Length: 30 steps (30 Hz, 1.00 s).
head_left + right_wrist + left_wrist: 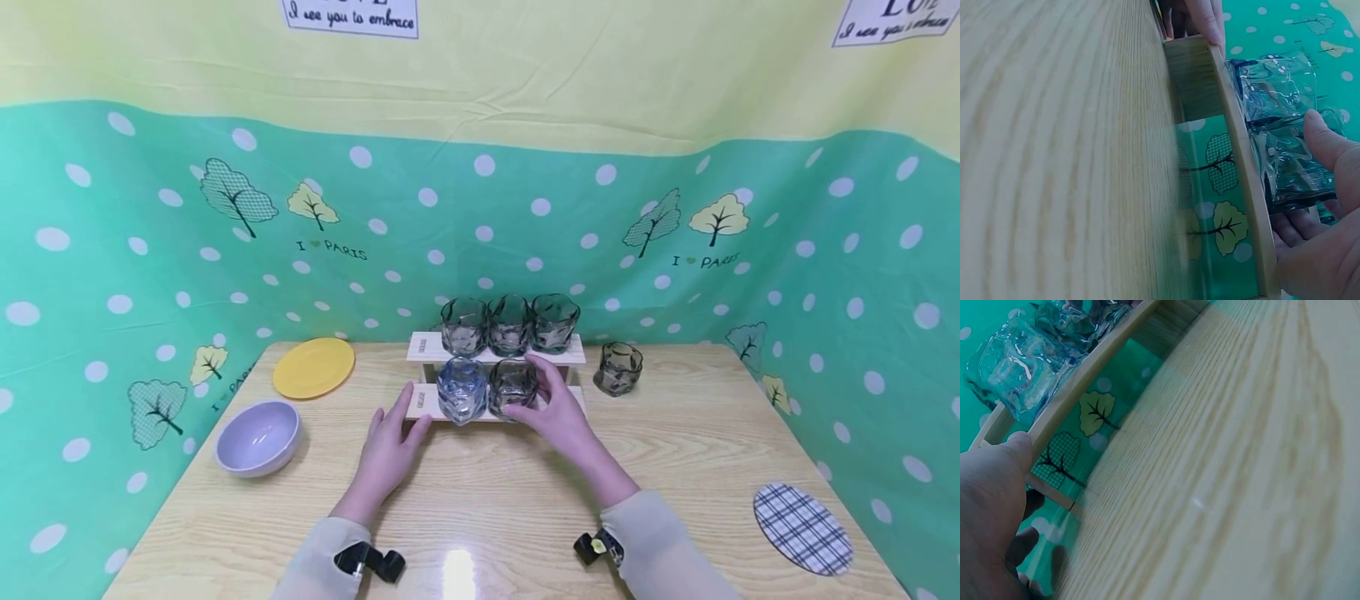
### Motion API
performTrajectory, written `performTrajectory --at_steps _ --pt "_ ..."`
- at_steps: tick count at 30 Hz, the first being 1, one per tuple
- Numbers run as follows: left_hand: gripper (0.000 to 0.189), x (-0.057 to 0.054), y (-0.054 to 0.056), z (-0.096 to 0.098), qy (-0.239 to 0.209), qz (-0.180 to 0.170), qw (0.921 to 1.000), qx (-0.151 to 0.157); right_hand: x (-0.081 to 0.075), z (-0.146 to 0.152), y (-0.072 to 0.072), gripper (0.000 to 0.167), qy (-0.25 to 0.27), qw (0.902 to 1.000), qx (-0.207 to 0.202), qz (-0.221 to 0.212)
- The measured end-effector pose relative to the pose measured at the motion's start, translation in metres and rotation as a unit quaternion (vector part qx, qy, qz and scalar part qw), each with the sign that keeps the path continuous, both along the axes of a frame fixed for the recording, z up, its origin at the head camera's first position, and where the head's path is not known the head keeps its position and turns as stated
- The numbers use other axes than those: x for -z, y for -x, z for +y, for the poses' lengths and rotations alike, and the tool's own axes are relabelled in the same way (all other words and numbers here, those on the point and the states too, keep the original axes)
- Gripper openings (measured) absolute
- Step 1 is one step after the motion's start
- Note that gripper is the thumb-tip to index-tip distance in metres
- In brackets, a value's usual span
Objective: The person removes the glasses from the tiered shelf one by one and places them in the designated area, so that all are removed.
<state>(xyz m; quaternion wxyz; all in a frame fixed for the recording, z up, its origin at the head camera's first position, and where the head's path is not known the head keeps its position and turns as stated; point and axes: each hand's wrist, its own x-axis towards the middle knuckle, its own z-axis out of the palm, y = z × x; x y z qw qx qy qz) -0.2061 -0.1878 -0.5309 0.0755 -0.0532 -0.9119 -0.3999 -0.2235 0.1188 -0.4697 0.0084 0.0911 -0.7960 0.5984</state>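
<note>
A two-tier white wooden rack [572,403] stands at the back of the table. Its upper tier carries three dark-tinted glass tumblers [554,323]. On the lower tier, a bluish glass tumbler [461,390] sits at the left beside a grey glass tumbler [513,387]. My right hand [561,417] holds the grey tumbler from the right, thumb in front and fingers around its far side. At the rack's left end, my left hand [387,450] grips the corner of the lower board, its thumb [1019,445] on the front edge in the left wrist view.
Another dark glass tumbler [618,368] stands on the table right of the rack. To the left are a yellow plate [313,368] and a lavender bowl [258,439]. A plaid oval mat [802,529] lies front right. A patterned curtain [480,225] hangs close behind the rack.
</note>
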Motion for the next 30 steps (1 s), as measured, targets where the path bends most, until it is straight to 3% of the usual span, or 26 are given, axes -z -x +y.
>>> performTrajectory --at_steps 11,30 --pt "0.076 0.0000 0.0003 -0.0003 0.003 0.001 1.0000 0.002 0.0040 -0.0014 0.0000 0.099 -0.006 0.9999 0.007 0.008" --pt "0.075 0.0003 0.0008 -0.0003 0.006 0.002 1.0000 0.004 0.0038 -0.0014 -0.0009 0.096 0.000 0.9997 0.017 -0.017"
